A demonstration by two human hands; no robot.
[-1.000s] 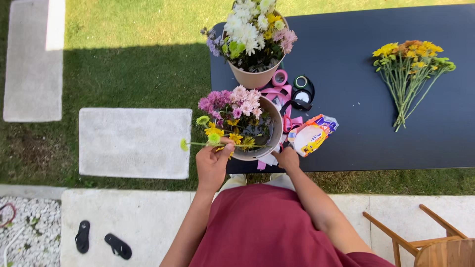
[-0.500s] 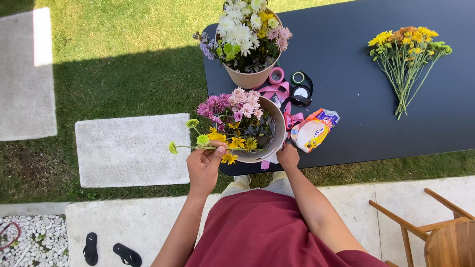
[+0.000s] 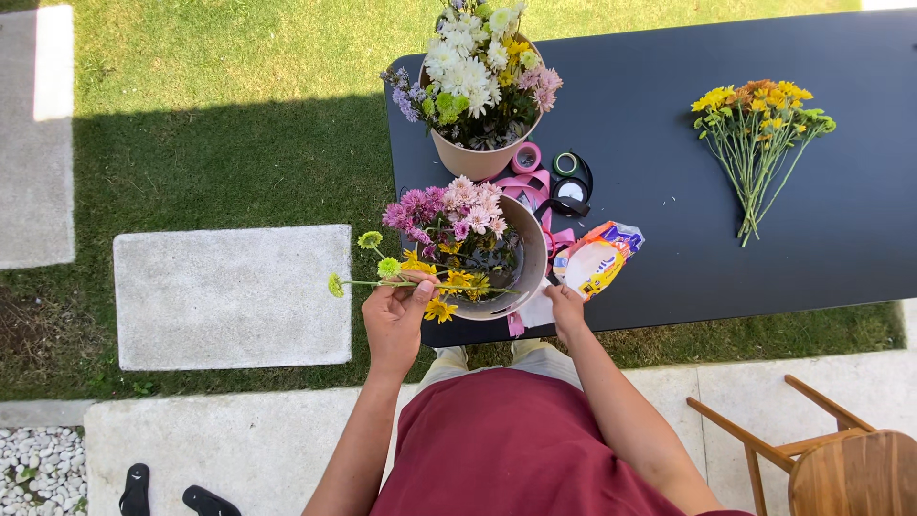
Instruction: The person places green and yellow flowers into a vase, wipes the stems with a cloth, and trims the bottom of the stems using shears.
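Left hand grasps green flower stem, now drawn further left, clear of pot; right hand rests near pot, grip indeterminate.

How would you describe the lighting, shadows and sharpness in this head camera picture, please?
Head view: hard sunlight, sharp focus throughout; the dark table throws a crisp shadow over the grass; the pale paving slab is bright; the left hand and its green flower stem are evenly lit.
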